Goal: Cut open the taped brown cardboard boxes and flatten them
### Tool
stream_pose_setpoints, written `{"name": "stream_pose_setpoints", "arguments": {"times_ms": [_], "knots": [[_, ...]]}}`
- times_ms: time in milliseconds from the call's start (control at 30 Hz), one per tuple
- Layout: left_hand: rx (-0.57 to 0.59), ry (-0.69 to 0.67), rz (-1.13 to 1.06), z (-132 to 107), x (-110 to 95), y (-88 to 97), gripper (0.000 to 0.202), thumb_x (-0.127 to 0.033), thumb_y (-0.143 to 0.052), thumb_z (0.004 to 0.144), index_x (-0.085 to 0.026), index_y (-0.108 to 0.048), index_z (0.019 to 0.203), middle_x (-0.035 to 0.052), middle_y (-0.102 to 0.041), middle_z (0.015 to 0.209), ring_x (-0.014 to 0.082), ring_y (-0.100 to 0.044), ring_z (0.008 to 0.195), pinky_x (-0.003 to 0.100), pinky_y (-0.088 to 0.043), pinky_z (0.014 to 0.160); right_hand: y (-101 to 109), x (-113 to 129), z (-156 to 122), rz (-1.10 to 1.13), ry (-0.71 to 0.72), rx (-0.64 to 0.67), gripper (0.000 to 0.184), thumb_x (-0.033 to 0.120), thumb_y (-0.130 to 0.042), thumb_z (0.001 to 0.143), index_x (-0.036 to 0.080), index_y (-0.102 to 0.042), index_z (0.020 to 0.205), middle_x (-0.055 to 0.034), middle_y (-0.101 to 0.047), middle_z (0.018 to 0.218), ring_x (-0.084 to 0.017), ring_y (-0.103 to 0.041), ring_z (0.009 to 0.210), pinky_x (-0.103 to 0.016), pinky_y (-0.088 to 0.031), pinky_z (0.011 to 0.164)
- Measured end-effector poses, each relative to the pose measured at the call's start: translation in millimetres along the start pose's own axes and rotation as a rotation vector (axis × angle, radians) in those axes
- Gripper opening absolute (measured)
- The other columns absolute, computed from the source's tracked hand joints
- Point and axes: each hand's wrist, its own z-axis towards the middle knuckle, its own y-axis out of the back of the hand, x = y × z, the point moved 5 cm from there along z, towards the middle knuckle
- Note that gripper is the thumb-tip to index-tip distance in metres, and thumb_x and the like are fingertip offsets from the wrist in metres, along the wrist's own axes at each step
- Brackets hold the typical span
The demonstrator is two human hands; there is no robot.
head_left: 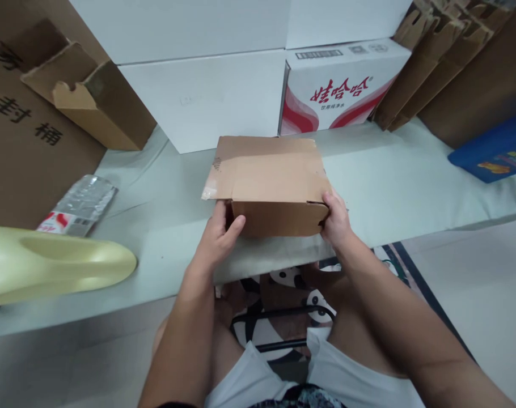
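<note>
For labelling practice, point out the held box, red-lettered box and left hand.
Held box [275,170], head view: top panel.
Red-lettered box [338,93], head view: printed front.
Left hand [215,239], head view: back.

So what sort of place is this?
Perhaps a storage or packing corner, though that's uncertain: a Wahaha water carton and brown cartons line the back of a cloth-covered table, and a small cardboard box is held there.

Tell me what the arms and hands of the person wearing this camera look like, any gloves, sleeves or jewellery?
The left hand and right hand are gloveless, with no ring, watch or bracelet in sight, though some fingers are hidden. Both forearms are bare, with no sleeves over them.
</note>
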Motion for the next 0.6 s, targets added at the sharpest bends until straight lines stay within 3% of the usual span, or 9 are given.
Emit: {"name": "stream_pose_setpoints", "arguments": {"times_ms": [100,200,300,367,467,533,600], "knots": [[0.082,0.101,-0.130,0,3,-5.3,0.060,-0.058,-0.075,0.079,-0.025,-0.060,0.127,0.0151,-0.069,0.122,0.0325,-0.068,0.114,0.047,-0.056,0.099,4,-2,2,-0.038,0.007,-0.027,0.056,0.058,-0.047,0.086,0.023,-0.060,0.127,-0.0124,-0.069,0.131,-0.031,-0.063,0.128,-0.048,-0.050,0.111],[0.008,0.177,-0.166,2,7,-0.4,0.056,-0.052,-0.079,0.075,-0.026,-0.060,0.121,0.0106,-0.069,0.107,0.0291,-0.070,0.100,0.045,-0.058,0.090,8,-5,4,-0.095,0.000,-0.028,0.053,0.057,-0.045,0.089,0.023,-0.058,0.128,-0.0124,-0.069,0.129,-0.031,-0.065,0.124,-0.048,-0.053,0.106],[-0.146,0.157,-0.196,3,6,12.1,0.062,-0.040,-0.080,0.071,-0.026,-0.057,0.127,0.0073,-0.070,0.107,0.0238,-0.069,0.097,0.037,-0.058,0.086,14,-9,7,-0.147,-0.026,-0.064,0.051,0.058,-0.043,0.093,0.025,-0.058,0.129,-0.0105,-0.070,0.127,-0.029,-0.067,0.119,-0.046,-0.056,0.100],[-0.181,0.194,-0.295,2,4,17.8,0.067,-0.035,-0.077,0.068,-0.027,-0.056,0.130,0.0057,-0.072,0.101,0.0190,-0.069,0.080,0.029,-0.056,0.069,17,-10,9,-0.149,-0.046,-0.078,0.053,0.060,-0.046,0.092,0.025,-0.058,0.130,-0.0095,-0.070,0.128,-0.028,-0.067,0.117,-0.044,-0.057,0.099],[-0.138,0.299,-0.452,1,1,20.6,0.068,-0.033,-0.069,0.067,-0.029,-0.056,0.134,0.0024,-0.071,0.079,0.0153,-0.059,0.052,0.024,-0.041,0.044,16,-8,9,-0.098,-0.093,-0.015,0.059,0.061,-0.054,0.089,0.027,-0.058,0.137,-0.0087,-0.070,0.128,-0.027,-0.070,0.111,-0.042,-0.059,0.096],[-0.257,0.261,-0.439,2,-1,30.9,0.057,-0.030,-0.066,0.067,-0.027,-0.063,0.124,-0.0001,-0.067,0.068,0.0136,-0.054,0.047,0.023,-0.037,0.042,13,-7,8,-0.046,-0.161,0.054,0.064,0.059,-0.060,0.086,0.028,-0.056,0.142,-0.0077,-0.072,0.123,-0.024,-0.072,0.097,-0.040,-0.061,0.089],[-0.470,0.170,-0.291,4,-2,47.4,0.038,-0.029,-0.066,0.069,-0.024,-0.068,0.107,-0.0007,-0.067,0.069,0.0130,-0.056,0.052,0.023,-0.043,0.049,12,-5,4,0.020,-0.235,0.072,0.069,0.057,-0.066,0.083,0.028,-0.056,0.145,-0.0055,-0.074,0.109,-0.019,-0.070,0.077,-0.037,-0.062,0.078]]}}
